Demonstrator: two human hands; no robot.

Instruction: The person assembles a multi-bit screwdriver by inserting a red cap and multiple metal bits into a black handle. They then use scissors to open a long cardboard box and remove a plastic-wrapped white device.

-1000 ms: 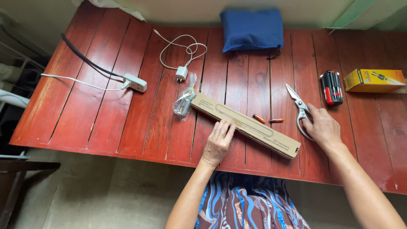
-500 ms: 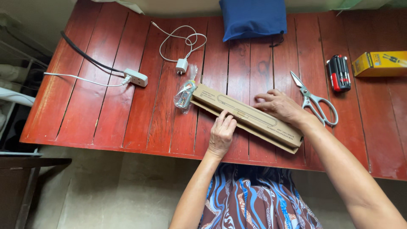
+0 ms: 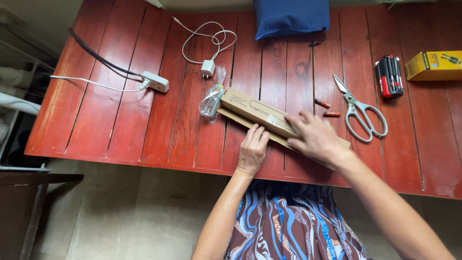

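The left hand [image 3: 252,150] lies flat, fingers together, on the long cardboard box [image 3: 255,111]. The right hand [image 3: 315,137] rests spread on its other end, gripping nothing.

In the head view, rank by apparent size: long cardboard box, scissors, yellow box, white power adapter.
1. long cardboard box, partly under both hands
2. scissors
3. yellow box, cut off by the frame edge, so it is unsure against the scissors
4. white power adapter
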